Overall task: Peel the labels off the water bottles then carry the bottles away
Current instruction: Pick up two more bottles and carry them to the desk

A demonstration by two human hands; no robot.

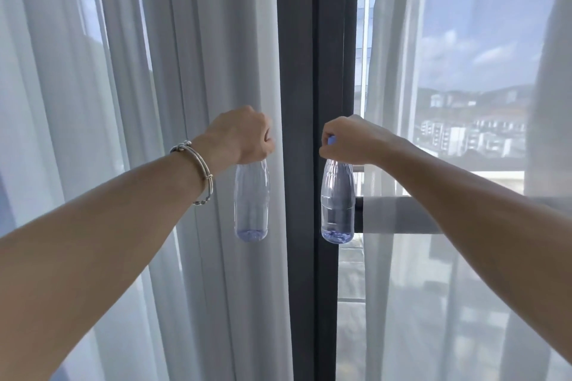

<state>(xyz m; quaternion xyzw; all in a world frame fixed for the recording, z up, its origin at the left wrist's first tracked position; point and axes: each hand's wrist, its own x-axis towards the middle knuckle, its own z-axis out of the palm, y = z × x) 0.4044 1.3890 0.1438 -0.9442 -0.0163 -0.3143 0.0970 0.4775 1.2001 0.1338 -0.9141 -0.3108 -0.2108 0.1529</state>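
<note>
Two clear, blue-tinted water bottles hang upright in the air in front of me, both bare of labels. My left hand (244,134), a silver bangle on its wrist, grips the left bottle (251,201) by its top, which the fingers hide. My right hand (346,139) pinches the right bottle (337,201) by its blue cap, part of which shows between the fingers. Both arms are stretched forward at about the same height, and the bottles hang apart on either side of a dark window frame.
Sheer white curtains (154,102) hang at left and right, close behind the bottles. A dark vertical window frame (315,71) runs down the middle. Through the glass (464,71) I see sky, hills and buildings far below.
</note>
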